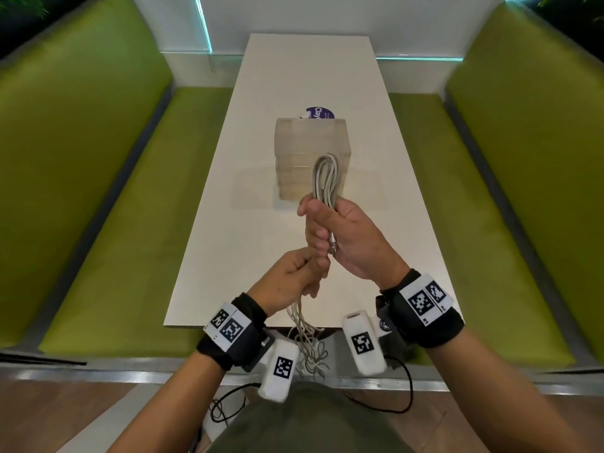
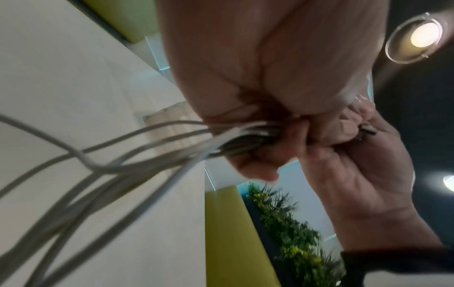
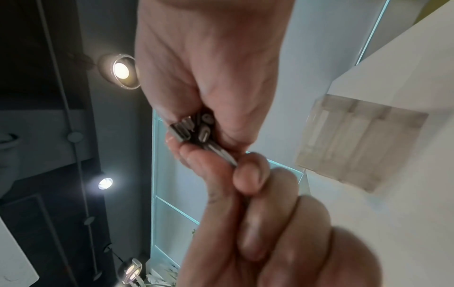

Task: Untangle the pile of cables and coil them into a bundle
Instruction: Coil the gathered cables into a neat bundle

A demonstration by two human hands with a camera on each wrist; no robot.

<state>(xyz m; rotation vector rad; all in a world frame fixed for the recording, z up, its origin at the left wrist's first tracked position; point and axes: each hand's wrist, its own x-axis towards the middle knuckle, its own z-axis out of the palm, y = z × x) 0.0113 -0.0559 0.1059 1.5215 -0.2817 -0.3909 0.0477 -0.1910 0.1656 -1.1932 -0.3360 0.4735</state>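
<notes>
A white surface runs between green booth seats. Below the hands, loose cables dangle over its near edge. The left hand grips those strands; just above it, the right hand clasps folded loops and a plug. Coiling is midway; next, another length probably gets fed up. Beyond stands a translucent box, its contents unclear.

— What are the cables made of?
— Smooth pale-grey plastic sheath, faintly glossy; the plug ends look like bare shiny metal.
— And the counter?
— Matt, smooth, cream laminate. The box on it is cloudy translucent plastic. The benches look like matt green upholstery, the wristbands black cloth.
</notes>
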